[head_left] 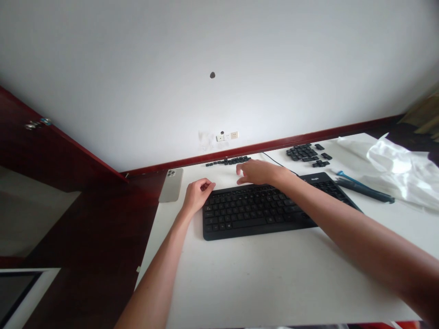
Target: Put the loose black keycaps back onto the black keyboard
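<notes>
A black keyboard lies on the white table, its far left corner beside my left hand. The fingers of that hand are curled in towards the thumb. Whatever they hold, if anything, is hidden. Over the far edge of the keyboard reaches my right hand, thumb and forefinger apart and nothing visible between them. Just beyond its fingers runs a row of loose black keycaps. My right forearm covers part of the keyboard's right half.
A phone lies at the table's left edge. More loose keycaps are grouped at the back right. Near a crumpled white plastic bag lie a blue-handled tool and a dark brush-like item. A cable runs behind the keyboard.
</notes>
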A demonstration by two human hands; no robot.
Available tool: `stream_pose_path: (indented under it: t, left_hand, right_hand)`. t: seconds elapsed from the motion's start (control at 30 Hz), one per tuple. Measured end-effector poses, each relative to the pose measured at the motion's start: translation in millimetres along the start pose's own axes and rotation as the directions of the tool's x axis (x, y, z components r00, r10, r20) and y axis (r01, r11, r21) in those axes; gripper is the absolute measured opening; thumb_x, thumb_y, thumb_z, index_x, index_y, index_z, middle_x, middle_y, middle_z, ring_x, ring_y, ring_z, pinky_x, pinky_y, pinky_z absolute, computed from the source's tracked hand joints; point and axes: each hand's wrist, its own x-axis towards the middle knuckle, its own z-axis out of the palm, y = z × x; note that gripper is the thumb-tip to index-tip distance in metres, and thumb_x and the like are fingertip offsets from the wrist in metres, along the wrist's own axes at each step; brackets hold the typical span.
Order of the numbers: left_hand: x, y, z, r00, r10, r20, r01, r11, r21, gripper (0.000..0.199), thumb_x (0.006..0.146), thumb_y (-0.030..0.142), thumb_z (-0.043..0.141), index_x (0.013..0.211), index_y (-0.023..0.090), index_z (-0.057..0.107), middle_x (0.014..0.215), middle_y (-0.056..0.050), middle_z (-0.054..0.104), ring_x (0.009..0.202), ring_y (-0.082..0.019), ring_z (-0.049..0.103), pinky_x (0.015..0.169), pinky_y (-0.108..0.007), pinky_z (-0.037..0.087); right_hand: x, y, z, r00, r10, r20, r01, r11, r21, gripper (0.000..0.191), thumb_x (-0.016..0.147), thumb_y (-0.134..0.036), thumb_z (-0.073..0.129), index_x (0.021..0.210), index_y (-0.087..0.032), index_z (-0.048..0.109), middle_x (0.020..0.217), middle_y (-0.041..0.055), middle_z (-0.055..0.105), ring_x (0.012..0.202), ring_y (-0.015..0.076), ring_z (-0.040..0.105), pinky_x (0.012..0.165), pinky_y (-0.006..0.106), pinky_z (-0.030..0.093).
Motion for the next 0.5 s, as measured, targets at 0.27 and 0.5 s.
stream_pose_path:
  t: [0.27,0.5]
  left_hand:
    - [0,-2,1.4,1.0,0.001,-0.002,-0.001,1.0,-0.02,0.032,0.093,0.045,0.061,0.074,0.02,0.066,0.066,0.002,0.063,0.064,-0.014,0.056,0.065,-0.024,0.041]
    - [0,0,0.7,1.0,0.004,0.009,-0.004,1.0,-0.023,0.031,0.093,0.043,0.061,0.074,0.019,0.065,0.067,0.002,0.064,0.063,-0.013,0.056,0.065,-0.024,0.041]
  right_hand:
    - [8,6,12,0.997,0.011,-0.071,-0.019,0.993,-0.115,0.029,0.092,-0.022,0.06,0.117,-0.014,0.072,0.121,0.0172,0.072,0.114,0.0312,0.067,0.095,0.037,0.048]
    - [26,5,35,0.968,-0.07,-0.242,0.048,0.994,-0.094,0.06,0.089,-0.012,0.048,0.149,-0.015,0.044,0.118,0.0164,0.074,0.103,0.0311,0.071,0.083,0.038,0.049]
